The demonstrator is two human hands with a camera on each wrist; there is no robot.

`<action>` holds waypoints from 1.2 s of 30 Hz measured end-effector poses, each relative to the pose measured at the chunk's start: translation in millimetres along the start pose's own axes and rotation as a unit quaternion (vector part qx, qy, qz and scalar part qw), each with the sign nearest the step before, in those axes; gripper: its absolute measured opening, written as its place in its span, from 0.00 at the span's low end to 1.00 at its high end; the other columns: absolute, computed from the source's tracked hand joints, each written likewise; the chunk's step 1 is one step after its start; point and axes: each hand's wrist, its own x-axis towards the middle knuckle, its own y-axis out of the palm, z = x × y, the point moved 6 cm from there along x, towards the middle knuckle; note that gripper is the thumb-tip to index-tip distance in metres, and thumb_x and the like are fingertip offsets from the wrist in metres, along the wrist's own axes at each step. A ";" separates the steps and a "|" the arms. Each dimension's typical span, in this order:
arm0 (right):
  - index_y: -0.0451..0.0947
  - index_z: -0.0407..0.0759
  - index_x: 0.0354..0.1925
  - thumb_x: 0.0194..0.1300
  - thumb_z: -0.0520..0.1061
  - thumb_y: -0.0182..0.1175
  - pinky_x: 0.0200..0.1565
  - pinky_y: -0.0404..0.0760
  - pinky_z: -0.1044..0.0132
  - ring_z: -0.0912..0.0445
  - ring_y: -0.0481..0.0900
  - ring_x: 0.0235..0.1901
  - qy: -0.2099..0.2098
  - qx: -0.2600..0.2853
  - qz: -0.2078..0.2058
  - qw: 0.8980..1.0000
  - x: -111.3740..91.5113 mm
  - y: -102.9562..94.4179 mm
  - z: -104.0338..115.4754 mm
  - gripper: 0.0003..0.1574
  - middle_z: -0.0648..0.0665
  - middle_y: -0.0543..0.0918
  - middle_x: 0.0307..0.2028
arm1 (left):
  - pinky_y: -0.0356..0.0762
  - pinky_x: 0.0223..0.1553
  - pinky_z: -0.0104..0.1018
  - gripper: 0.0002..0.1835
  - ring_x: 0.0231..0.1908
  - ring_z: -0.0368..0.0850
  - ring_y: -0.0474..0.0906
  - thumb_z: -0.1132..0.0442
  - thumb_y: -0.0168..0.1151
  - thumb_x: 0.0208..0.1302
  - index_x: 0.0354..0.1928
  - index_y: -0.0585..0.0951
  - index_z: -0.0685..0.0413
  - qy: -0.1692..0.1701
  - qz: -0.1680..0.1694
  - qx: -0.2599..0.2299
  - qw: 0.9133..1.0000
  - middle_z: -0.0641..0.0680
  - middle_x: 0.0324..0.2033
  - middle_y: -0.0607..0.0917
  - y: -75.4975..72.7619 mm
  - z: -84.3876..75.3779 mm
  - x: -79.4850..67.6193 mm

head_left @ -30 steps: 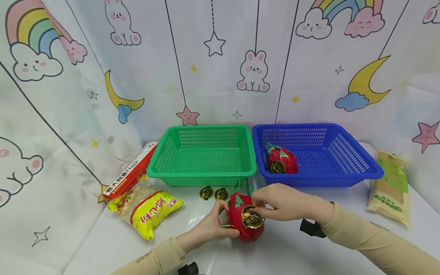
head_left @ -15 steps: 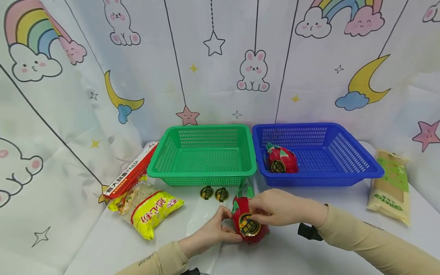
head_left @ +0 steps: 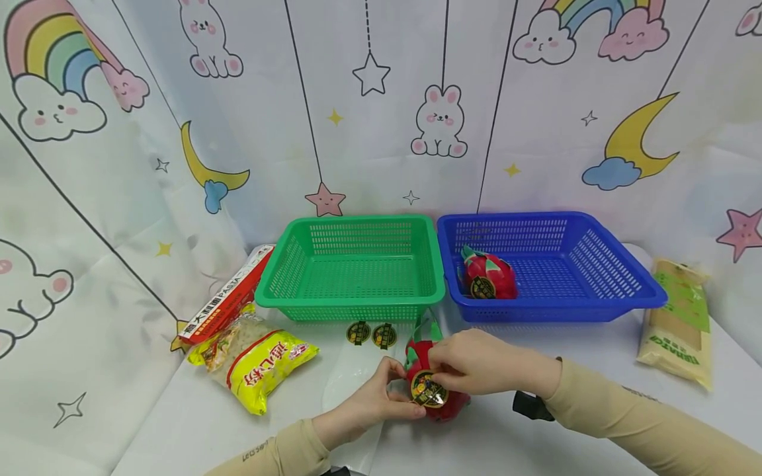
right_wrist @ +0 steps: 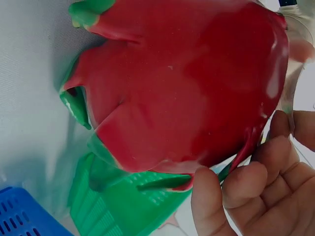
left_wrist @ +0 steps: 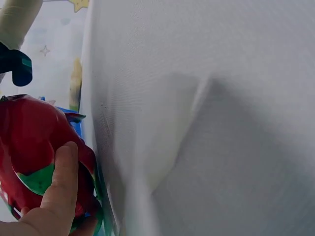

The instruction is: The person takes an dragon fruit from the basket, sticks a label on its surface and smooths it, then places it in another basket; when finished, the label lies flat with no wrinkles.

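A red dragon fruit point(head_left: 442, 416) with green-tipped scales stands on the white table below the baskets. My left hand point(head_left: 378, 400) grips its left side, thumb in front; a finger lies along the red skin in the left wrist view. My right hand point(head_left: 485, 360) has its thumb and fingers at the upper right edge of a round black-and-gold sticker point(head_left: 428, 390) on the fruit's front, pinching it. In the right wrist view, curled fingers point(right_wrist: 246, 184) are beside the fruit; the sticker is out of sight there. A clear strip point(head_left: 351, 380) with two similar stickers point(head_left: 384, 336) lies left of the fruit.
Behind stand a green basket point(head_left: 357, 308) and a blue basket point(head_left: 559, 311); the blue one holds another stickered dragon fruit point(head_left: 501, 276). At left lie a yellow pasta bag point(head_left: 268, 363) and a red pasta box point(head_left: 232, 291). A beige-green packet point(head_left: 678, 324) lies at right.
Both hands and the dragon fruit have shifted slightly toward the table's front, and the fruit has turned a little. The sticker now sits lower and slightly left, with the right fingers still at its edge.
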 end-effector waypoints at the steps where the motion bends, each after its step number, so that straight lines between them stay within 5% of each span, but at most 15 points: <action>1: 0.69 0.54 0.22 0.59 0.47 0.60 0.21 0.59 0.78 0.70 0.58 0.18 0.002 -0.001 -0.001 1.000 -0.1 0.0 -0.2 0.12 0.63 0.63 0.16 | 0.72 0.44 0.31 0.29 0.39 0.45 0.81 0.65 0.70 0.51 0.44 0.58 0.56 0.000 -0.001 0.000 1.000 0.63 0.57 0.61 0.1 -0.2 -0.1; 7: 0.69 0.54 0.22 0.58 0.46 0.60 0.20 0.59 0.78 0.70 0.58 0.17 0.010 -0.012 -0.002 1.000 0.2 0.3 -0.9 0.12 0.62 0.63 0.16 | 0.73 0.44 0.32 0.28 0.40 0.45 0.81 0.63 0.69 0.52 0.45 0.58 0.56 -0.007 0.001 -0.008 1.000 0.64 0.59 0.59 1.0 -0.6 -0.5; 14: 0.67 0.54 0.20 0.56 0.46 0.61 0.19 0.57 0.78 0.70 0.56 0.16 0.013 -0.028 -0.003 1.000 0.1 -0.1 -0.4 0.14 0.62 0.62 0.15 | 0.73 0.41 0.32 0.26 0.35 0.44 0.82 0.62 0.68 0.53 0.43 0.60 0.56 -0.002 -0.039 0.007 0.999 0.63 0.57 0.63 2.1 -0.1 0.5; 21: 0.61 0.54 0.18 0.55 0.60 0.63 0.19 0.54 0.76 0.69 0.55 0.16 0.069 -0.032 -0.021 0.997 -4.6 -1.4 -15.6 0.24 0.62 0.59 0.15 | 0.75 0.40 0.33 0.25 0.35 0.46 0.83 0.65 0.69 0.51 0.42 0.61 0.56 -0.004 -0.065 0.012 0.998 0.61 0.55 0.67 2.4 2.2 1.0; 30: 0.61 0.51 0.28 0.47 0.70 0.63 0.20 0.56 0.73 0.65 0.58 0.19 0.181 0.071 -0.011 0.981 -11.9 5.7 -36.1 0.31 0.57 0.62 0.20 | 0.75 0.35 0.31 0.25 0.24 0.40 0.79 0.67 0.70 0.50 0.40 0.62 0.57 -0.011 -0.083 0.044 0.995 0.62 0.54 0.67 -1.5 2.5 2.2; 36: 0.64 0.48 0.36 0.47 0.68 0.64 0.23 0.65 0.73 0.64 0.64 0.22 0.181 0.110 -0.014 0.977 -12.2 9.5 -36.5 0.32 0.55 0.67 0.26 | 0.72 0.31 0.29 0.24 0.21 0.38 0.74 0.68 0.69 0.50 0.40 0.61 0.56 -0.018 -0.065 0.044 0.997 0.60 0.52 0.67 -3.6 4.0 6.0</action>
